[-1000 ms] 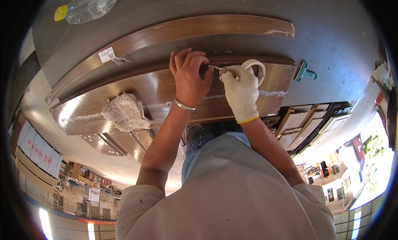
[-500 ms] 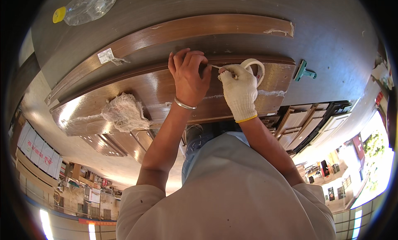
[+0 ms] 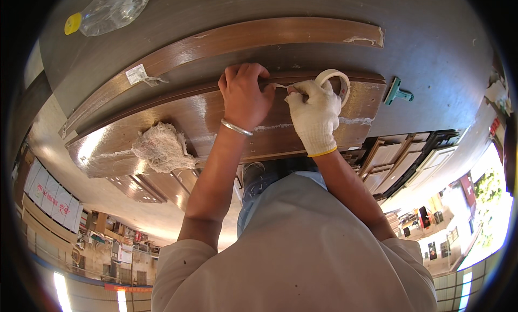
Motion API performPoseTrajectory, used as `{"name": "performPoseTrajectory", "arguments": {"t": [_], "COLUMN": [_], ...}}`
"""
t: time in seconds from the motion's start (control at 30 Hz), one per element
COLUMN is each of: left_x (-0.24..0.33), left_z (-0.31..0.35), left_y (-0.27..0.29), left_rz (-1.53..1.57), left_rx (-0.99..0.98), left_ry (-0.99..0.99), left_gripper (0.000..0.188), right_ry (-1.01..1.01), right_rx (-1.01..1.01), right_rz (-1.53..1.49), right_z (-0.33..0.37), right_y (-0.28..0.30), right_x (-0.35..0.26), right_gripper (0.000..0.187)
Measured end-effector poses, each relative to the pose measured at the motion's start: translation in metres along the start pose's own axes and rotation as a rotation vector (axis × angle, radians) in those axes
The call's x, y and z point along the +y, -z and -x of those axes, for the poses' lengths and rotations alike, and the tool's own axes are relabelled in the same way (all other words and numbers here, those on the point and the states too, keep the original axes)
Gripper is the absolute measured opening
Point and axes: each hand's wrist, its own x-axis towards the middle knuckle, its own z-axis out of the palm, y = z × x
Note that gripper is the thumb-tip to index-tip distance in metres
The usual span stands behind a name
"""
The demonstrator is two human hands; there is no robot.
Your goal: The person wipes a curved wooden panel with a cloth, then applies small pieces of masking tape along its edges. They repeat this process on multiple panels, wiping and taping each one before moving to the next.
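Note:
My bare left hand [image 3: 246, 96], with a silver bangle at the wrist, is closed over the far edge of a stack of brown boards [image 3: 205, 134]. A short white strip of masking tape [image 3: 278, 85] runs from its thumb and fingers across to my right hand [image 3: 313, 115]. That hand wears a white knit glove with a yellow cuff. Its fingers are closed on a roll of masking tape [image 3: 346, 88], whose ring sticks out to the right. A bundle of whitish fibre wadding [image 3: 162, 146] lies on the boards, left of my left forearm.
Beyond the stack lies a long brown strip [image 3: 232, 39] with scraps of film on it. A clear plastic bottle [image 3: 113, 12] with a yellow cap rests at the far left. At the right is a green scraper [image 3: 398, 92] on the dark tabletop [image 3: 431, 58].
The fingers of my left hand have curled in closer at the board's edge. The tape roll has tipped slightly up and to the right in my right hand.

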Motion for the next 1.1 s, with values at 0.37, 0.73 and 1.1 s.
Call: {"name": "performPoseTrajectory", "arguments": {"t": [0.37,0.73,1.1], "left_x": [0.000,0.003,0.005], "left_z": [-0.007,-0.008,-0.007], "left_y": [0.009,-0.002,-0.002], "left_rz": [0.128,0.065,0.043], "left_rx": [-0.109,0.005,-0.008], "left_ry": [-0.033,-0.137,-0.153], "left_gripper": [0.025,0.018,0.023], "right_ry": [0.025,0.021,0.015], "right_rx": [-0.033,-0.029,-0.026], "right_rz": [0.032,0.098,0.088], "right_z": [-0.005,-0.004,-0.004], "right_y": [0.001,0.002,0.003], "right_x": [-0.001,-0.003,-0.006], "right_gripper": [0.015,0.016,0.013]}}
